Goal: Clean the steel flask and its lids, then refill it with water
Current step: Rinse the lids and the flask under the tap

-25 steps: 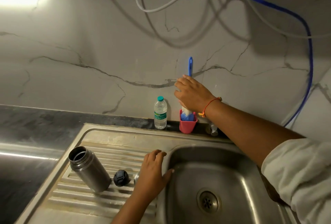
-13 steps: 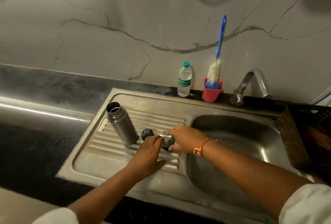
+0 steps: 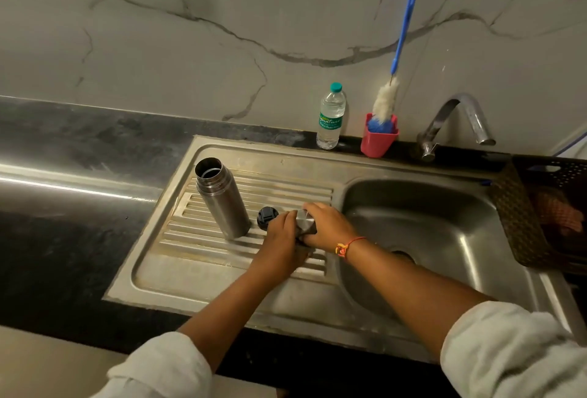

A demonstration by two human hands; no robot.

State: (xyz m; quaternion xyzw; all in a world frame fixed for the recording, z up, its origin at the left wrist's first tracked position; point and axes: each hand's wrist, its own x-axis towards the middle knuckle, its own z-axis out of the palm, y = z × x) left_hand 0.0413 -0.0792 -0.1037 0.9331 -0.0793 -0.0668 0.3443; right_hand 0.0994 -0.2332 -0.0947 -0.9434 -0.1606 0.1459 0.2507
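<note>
The steel flask (image 3: 221, 198) stands open and upright on the ribbed drainboard (image 3: 222, 257). A black inner lid (image 3: 266, 218) lies just right of its base. Right of that, the steel cup lid (image 3: 305, 225) is lifted slightly off the board between both hands. My right hand (image 3: 328, 226) grips it from the right side. My left hand (image 3: 282, 243) holds it from the left and below, fingers wrapped against it. Most of the cup lid is hidden by the hands.
The sink basin (image 3: 422, 226) lies to the right, with a tap (image 3: 457, 118) behind it. A blue-handled bottle brush (image 3: 394, 73) stands in a red holder (image 3: 378, 140) beside a small plastic water bottle (image 3: 331, 116). A dark woven basket (image 3: 540, 207) sits at far right.
My right hand left the brush at the wall and came down to the steel cup lid. Both hands now hold that lid, raised a little off the drainboard. The camera tilted down.
</note>
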